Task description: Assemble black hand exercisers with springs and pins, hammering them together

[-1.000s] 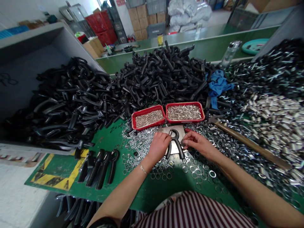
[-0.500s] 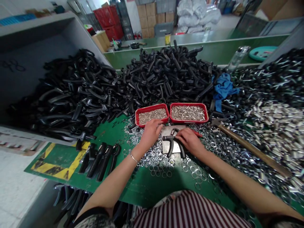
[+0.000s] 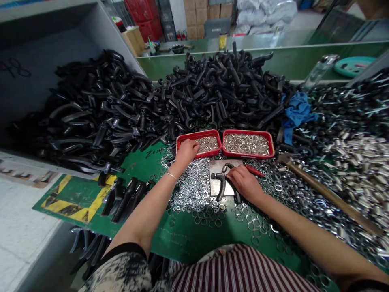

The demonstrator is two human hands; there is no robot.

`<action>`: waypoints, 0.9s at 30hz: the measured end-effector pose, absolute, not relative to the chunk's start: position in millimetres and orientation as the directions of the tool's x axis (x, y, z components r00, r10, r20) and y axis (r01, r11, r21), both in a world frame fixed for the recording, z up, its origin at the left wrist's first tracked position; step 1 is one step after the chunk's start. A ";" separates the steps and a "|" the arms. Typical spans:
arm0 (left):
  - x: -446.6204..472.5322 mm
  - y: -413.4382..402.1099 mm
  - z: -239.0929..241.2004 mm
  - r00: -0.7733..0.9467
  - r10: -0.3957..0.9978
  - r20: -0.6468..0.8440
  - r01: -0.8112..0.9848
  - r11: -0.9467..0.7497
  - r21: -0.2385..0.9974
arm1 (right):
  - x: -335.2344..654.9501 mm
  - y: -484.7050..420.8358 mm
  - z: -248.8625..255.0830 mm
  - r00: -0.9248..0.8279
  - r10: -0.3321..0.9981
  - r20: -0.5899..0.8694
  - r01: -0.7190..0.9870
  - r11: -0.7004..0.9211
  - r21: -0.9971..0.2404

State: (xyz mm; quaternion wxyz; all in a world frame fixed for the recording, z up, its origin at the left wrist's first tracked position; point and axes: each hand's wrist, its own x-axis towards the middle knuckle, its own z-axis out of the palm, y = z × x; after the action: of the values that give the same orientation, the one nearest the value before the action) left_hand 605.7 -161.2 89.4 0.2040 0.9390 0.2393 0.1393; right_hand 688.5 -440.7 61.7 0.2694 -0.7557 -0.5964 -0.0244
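My left hand (image 3: 186,151) reaches into the left red tray (image 3: 194,136) of small metal bits, fingers curled down into them; what they pinch is hidden. My right hand (image 3: 244,181) rests closed on a black handle part (image 3: 221,184) that lies on a small steel plate (image 3: 216,166) on the green bench. The second red tray (image 3: 247,134), holding silver pins, sits just beyond the plate. Loose metal washers (image 3: 194,190) are strewn around both hands.
A large heap of black handle parts (image 3: 158,97) fills the back and left. Several assembled black handles (image 3: 123,198) lie in a row at the front left. A hammer (image 3: 322,188) lies to the right beside piles of silver sleeves (image 3: 358,158). A blue cloth (image 3: 296,111) sits behind.
My left hand left the handle part and moved up-left into the left red tray. My right hand shifted onto the handle part and now covers it.
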 end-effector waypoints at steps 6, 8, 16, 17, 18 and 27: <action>612.4 -154.0 88.5 0.832 0.553 0.040 0.465 -0.736 0.492 | 688.7 -438.8 70.6 0.209 0.936 0.283 0.943 -0.116 -0.312; 612.2 -153.6 87.2 0.823 0.567 0.043 0.473 -0.725 0.500 | 698.6 -449.6 77.0 0.191 0.942 0.277 0.922 -0.076 -0.380; 607.2 -159.5 85.1 0.792 0.590 0.154 0.431 -0.721 0.543 | 794.8 -600.9 80.5 0.602 0.749 0.277 0.765 -0.640 0.069; 608.3 -159.1 85.3 0.790 0.596 0.143 0.439 -0.713 0.547 | 803.6 -614.9 78.0 0.608 0.755 0.246 0.753 -0.646 0.125; 609.6 -158.5 85.8 0.793 0.596 0.126 0.449 -0.711 0.541 | 810.0 -624.7 75.9 0.602 0.769 0.214 0.757 -0.635 0.154; 616.6 -160.3 90.5 0.803 0.591 0.076 0.508 -0.747 0.430 | 806.3 -620.0 115.0 0.765 0.611 0.201 0.639 -0.759 -0.126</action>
State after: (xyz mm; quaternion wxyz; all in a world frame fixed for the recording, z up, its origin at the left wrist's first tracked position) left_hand 616.6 -160.3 90.5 0.1982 0.9287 0.2957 0.1042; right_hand 806.3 -620.0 115.0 0.0940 -0.9348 -0.3343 -0.0741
